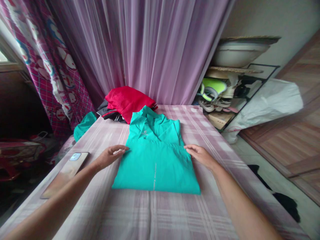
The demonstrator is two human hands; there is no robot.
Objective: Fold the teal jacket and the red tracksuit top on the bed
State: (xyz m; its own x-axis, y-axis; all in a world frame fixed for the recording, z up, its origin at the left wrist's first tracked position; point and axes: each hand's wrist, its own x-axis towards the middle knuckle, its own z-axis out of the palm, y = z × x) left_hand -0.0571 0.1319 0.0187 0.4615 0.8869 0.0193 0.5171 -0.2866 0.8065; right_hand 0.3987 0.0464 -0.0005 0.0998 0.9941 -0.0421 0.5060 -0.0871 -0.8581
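While one teal polo shirt [156, 160] lies folded on the checked tablecloth [150, 213], two hands flank it, both forearms reaching forward over the cloth. At the shirt's left edge the left hand [111, 156] has its fingers [123, 147] loosely curled, tips meeting the fabric; whether they pinch it cannot be told. At the shirt's right edge the right hand [201, 155] lies palm down, fingers spread out flat, tips touching the fabric and holding nothing. Left of the shirt lies one phone [66, 173]. Behind the shirt sit one red garment [127, 100] and one dark garment [108, 112].
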